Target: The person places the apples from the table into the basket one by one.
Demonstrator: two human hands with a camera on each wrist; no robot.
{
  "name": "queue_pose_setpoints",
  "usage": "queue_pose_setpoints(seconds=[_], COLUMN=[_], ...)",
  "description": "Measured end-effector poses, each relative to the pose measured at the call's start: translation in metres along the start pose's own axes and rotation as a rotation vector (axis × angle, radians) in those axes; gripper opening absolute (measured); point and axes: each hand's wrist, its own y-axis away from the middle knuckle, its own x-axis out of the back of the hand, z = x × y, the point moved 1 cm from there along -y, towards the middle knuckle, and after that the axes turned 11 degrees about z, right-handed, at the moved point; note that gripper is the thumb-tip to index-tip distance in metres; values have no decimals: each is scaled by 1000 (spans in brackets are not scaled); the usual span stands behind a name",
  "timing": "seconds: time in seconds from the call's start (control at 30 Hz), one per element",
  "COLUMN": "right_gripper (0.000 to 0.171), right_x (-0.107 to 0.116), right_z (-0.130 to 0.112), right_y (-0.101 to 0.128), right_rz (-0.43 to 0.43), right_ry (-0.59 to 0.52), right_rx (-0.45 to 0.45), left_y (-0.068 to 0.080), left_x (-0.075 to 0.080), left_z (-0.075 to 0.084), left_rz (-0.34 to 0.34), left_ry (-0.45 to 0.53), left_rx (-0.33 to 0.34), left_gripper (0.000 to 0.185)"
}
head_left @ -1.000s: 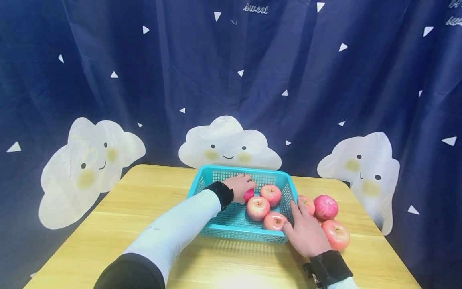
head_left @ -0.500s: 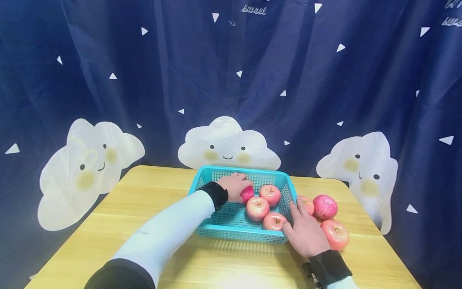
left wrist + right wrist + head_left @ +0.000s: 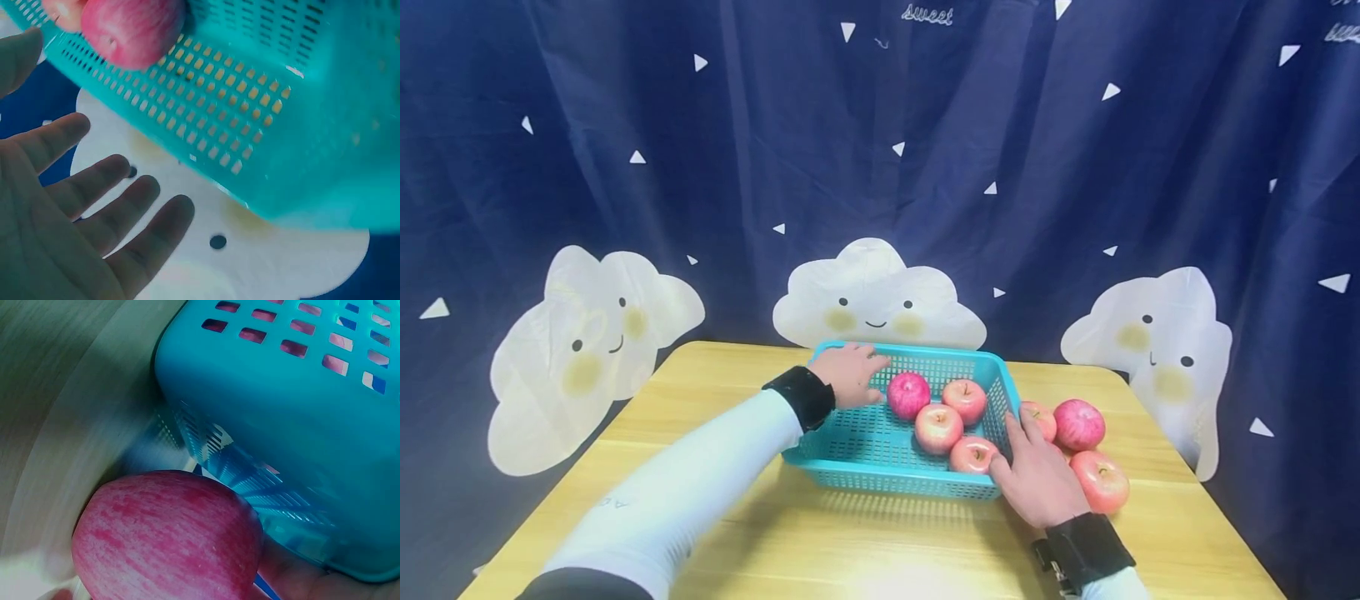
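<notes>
Two hands at a basket of apples on a tabletop

Nearest, the right hand (image 3: 1037, 479) lies flat, fingers straight, against the basket's (image 3: 880, 446) right wall, three loose apples (image 3: 1101, 481) just beside it on the tabletop (image 3: 715, 433). Four apples sit inside the basket; the far-left apple (image 3: 908, 394) lies free. Farther back, the left hand (image 3: 848, 375) hovers over the basket's far left corner, fingers spread, holding nothing. A curtain (image 3: 880, 167) hangs behind.
</notes>
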Motion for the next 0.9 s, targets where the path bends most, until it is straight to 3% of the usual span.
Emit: queue_pose_setpoints(seconds=[0.17, 0.37, 0.7, 0.9], right_gripper=[66, 66, 66, 68], right_x=[0, 1, 1, 1], right_z=[-1, -2, -3, -2], right_y=[0, 0, -3, -1], right_rz=[1, -7, -15, -35], right_ry=[-2, 2, 2, -4], right_rx=[1, -3, -1, -11], left_y=[26, 62, 105, 117], left_x=[9, 9, -16, -31], left_z=[-14, -20, -20, -14], left_rz=[39, 81, 213, 275], left_ry=[30, 61, 159, 230], left_rx=[14, 17, 120, 192], left_gripper=[69, 70, 72, 78])
